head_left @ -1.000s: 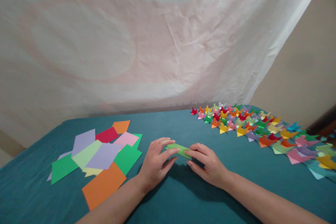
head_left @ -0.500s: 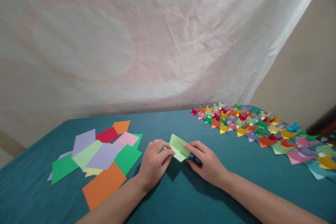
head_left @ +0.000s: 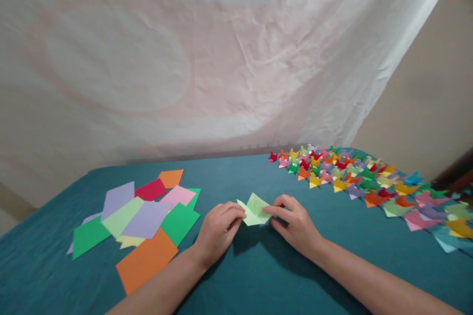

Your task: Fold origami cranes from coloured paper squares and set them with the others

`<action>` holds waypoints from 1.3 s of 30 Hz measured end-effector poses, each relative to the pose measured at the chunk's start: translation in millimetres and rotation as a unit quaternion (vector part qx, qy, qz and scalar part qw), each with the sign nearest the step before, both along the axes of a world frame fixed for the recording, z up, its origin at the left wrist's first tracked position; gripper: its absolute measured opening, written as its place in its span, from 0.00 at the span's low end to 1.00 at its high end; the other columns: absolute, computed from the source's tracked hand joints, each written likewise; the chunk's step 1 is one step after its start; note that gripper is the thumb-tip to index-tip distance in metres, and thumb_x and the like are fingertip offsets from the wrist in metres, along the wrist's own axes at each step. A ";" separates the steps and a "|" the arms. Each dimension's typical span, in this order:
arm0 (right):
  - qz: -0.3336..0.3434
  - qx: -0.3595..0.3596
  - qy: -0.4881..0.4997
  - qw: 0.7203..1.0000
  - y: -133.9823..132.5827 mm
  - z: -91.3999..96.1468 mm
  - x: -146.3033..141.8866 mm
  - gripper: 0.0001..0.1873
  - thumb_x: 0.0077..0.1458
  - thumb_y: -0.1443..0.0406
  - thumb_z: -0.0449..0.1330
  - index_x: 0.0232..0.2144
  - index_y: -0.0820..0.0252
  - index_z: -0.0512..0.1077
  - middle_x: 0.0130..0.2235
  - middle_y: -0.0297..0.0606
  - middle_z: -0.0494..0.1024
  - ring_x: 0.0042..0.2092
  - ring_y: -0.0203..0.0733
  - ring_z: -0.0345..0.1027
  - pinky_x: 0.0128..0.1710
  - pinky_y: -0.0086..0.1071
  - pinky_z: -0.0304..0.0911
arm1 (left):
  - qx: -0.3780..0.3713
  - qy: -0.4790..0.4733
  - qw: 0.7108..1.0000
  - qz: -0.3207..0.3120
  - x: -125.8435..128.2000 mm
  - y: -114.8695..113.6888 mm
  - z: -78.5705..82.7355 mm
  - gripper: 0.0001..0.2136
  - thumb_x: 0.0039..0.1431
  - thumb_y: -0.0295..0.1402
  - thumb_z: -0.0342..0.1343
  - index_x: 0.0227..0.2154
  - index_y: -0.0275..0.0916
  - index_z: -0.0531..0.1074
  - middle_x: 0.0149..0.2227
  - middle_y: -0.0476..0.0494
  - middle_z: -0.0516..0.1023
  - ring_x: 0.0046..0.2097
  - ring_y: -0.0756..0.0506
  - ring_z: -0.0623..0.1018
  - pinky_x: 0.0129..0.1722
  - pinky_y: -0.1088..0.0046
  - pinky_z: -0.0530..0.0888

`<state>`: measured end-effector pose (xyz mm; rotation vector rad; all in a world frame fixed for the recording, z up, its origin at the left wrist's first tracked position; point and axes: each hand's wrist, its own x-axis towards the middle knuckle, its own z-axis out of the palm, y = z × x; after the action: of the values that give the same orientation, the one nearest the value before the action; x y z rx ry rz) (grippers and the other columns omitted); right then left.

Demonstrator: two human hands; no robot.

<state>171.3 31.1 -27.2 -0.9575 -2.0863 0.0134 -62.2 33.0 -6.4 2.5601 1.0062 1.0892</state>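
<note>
A small light green paper (head_left: 254, 210), partly folded, is held just above the teal tablecloth (head_left: 258, 275) in the middle. My left hand (head_left: 219, 229) pinches its left corner with fingers curled. My right hand (head_left: 293, 221) pinches its right side between thumb and forefinger. The paper's upper flap stands up between the two hands.
A loose pile of flat coloured paper squares (head_left: 140, 221), orange, green, lilac, red and pink, lies to the left. Rows of several small folded paper figures (head_left: 362, 182) in many colours cover the right side. A creased white sheet (head_left: 185, 59) hangs behind the table.
The green paper was a narrow folded strip pressed down by both hands. It has been lifted and opened out, and a flap now stands up between my pinching fingers.
</note>
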 end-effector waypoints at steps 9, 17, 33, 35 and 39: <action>0.027 -0.002 -0.011 1.000 6.1 -3.3 3.8 0.13 0.50 0.74 0.57 0.34 0.54 0.75 0.33 0.38 0.70 0.35 0.40 0.64 0.34 0.34 0.63 | -0.020 0.025 0.999 0.002 0.9 1.1 -2.1 0.10 0.53 0.21 0.50 0.34 0.41 0.72 0.39 0.46 0.76 0.41 0.47 0.75 0.40 0.70 0.70; 0.043 -0.030 -0.025 0.998 5.0 -2.8 4.1 0.12 0.49 0.75 0.57 0.32 0.56 0.75 0.35 0.39 0.70 0.37 0.40 0.65 0.36 0.35 0.63 | -0.018 0.074 0.997 0.022 1.2 1.3 -0.5 0.09 0.51 0.22 0.54 0.33 0.41 0.74 0.35 0.47 0.77 0.38 0.46 0.74 0.38 0.70 0.69; 0.067 -0.212 0.025 0.975 7.3 5.7 2.3 0.16 0.60 0.63 0.51 0.22 0.60 0.68 0.31 0.36 0.70 0.35 0.38 0.64 0.39 0.34 0.59 | -0.087 0.093 0.991 0.050 4.3 -1.6 5.6 0.16 0.65 0.36 0.43 0.27 0.37 0.72 0.32 0.46 0.72 0.35 0.48 0.71 0.38 0.73 0.69; 0.059 -0.223 0.032 0.973 9.1 4.1 1.8 0.17 0.60 0.62 0.51 0.20 0.60 0.66 0.30 0.36 0.70 0.35 0.38 0.63 0.38 0.33 0.59 | -0.107 0.091 0.988 0.062 4.1 -0.9 5.8 0.17 0.65 0.36 0.42 0.26 0.37 0.71 0.32 0.46 0.71 0.36 0.48 0.71 0.39 0.73 0.69; 0.030 -0.231 0.033 0.972 11.4 1.4 0.4 0.16 0.59 0.63 0.52 0.20 0.60 0.65 0.32 0.37 0.69 0.37 0.39 0.63 0.39 0.34 0.58 | -0.117 0.080 0.987 0.074 2.6 1.6 3.5 0.15 0.65 0.36 0.42 0.30 0.38 0.71 0.34 0.45 0.72 0.38 0.47 0.72 0.41 0.70 0.69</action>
<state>171.7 42.5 -25.8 -1.1439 -2.0891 0.5772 -59.6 34.6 -2.9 2.4436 1.2963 0.7536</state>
